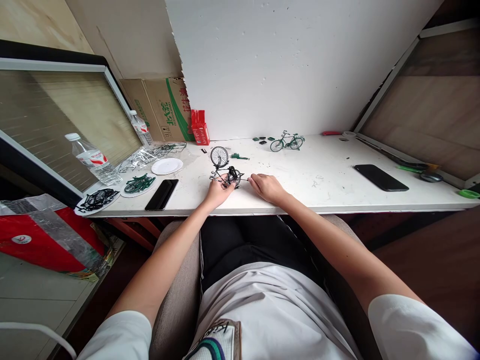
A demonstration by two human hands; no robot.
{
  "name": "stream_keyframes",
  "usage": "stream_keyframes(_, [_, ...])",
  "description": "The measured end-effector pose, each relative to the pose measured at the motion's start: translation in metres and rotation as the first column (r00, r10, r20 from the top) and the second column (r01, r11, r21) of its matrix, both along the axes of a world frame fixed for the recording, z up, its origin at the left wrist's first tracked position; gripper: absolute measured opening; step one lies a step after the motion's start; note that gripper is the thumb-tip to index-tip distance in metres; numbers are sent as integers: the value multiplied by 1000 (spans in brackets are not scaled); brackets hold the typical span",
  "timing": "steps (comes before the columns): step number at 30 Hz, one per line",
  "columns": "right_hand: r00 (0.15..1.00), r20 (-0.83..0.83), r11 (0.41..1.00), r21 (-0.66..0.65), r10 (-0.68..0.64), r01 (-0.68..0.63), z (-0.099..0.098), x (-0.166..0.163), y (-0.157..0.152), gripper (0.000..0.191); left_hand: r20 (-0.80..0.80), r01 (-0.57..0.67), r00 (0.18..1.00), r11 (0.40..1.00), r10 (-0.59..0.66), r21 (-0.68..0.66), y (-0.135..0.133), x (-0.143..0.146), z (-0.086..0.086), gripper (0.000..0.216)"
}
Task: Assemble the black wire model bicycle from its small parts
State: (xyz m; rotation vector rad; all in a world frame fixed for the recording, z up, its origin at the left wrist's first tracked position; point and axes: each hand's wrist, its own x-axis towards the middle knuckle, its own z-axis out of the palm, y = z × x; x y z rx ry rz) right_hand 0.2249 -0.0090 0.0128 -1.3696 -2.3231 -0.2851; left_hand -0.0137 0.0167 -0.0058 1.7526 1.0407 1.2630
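Note:
My left hand (220,192) is closed around a black model bicycle (233,175) just above the table's front part. A spoked wheel (219,156) shows at the far end of the model; whether it is joined on, I cannot tell. To the right, my right hand (265,186) pinches a thin dark rod (244,179) that points left at the model. The fingers hide the rod's other end. Behind the hands lies a small green part (239,156). Farther back stands a green model bicycle (288,142), with several small dark pieces (262,139) to its left.
At left are plates with black parts (98,200) and green parts (139,183), a bare white plate (167,166), a phone (161,195) and two water bottles (95,159). A red box (200,129) stands behind. A black tray-like slab (380,177) lies at right.

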Motion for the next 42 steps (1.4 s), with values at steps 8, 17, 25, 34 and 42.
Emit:
stream_keyframes(8, [989,-131,996,-48,72,-79,2,1,-4,26,-12,-3,1000,1000,3,13,2,0,-4,38])
stream_keyframes(17, [998,-32,998,-24,54,-54,1,-1,-2,23,-42,25,999,999,-24,28,2,-2,-1,35])
stream_keyframes(25, [1000,17,1000,-22,22,-21,2,-2,-3,30,-56,31,998,999,-29,26,2,-2,-3,35])
stream_keyframes(34, [999,-32,994,-111,-25,22,9,-3,-9,36,-101,51,994,995,-42,81,-1,-1,0,31])
stream_keyframes(42, [995,-79,994,-75,68,-74,5,-1,-7,24,-87,47,995,996,-41,72,0,-1,-1,31])
